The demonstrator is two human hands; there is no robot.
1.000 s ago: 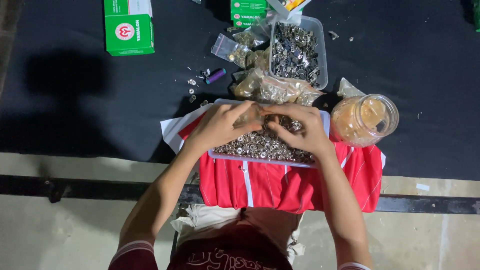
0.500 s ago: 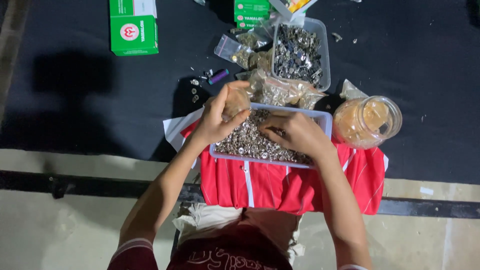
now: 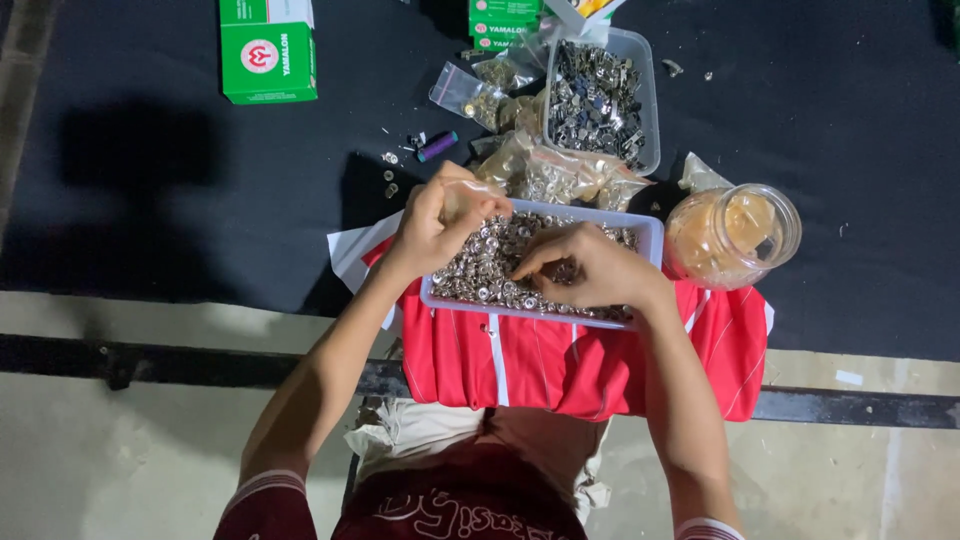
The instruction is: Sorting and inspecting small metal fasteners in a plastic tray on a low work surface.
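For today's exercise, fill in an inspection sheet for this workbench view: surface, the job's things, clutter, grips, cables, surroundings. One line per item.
Surface: dark table with a red striped cloth hanging over its near edge.
Job's things: shallow tray of small silvery metal parts resting on the cloth.
Clutter: second tub of darker metal parts, clear bags of parts, lidded plastic jar, green boxes, loose bits and a small purple item.
Grips: left hand pinching a small clear bag at the tray's corner; right hand down in the parts.
Cables: nothing seen.
Surroundings: pale floor and a dark rail below the table.
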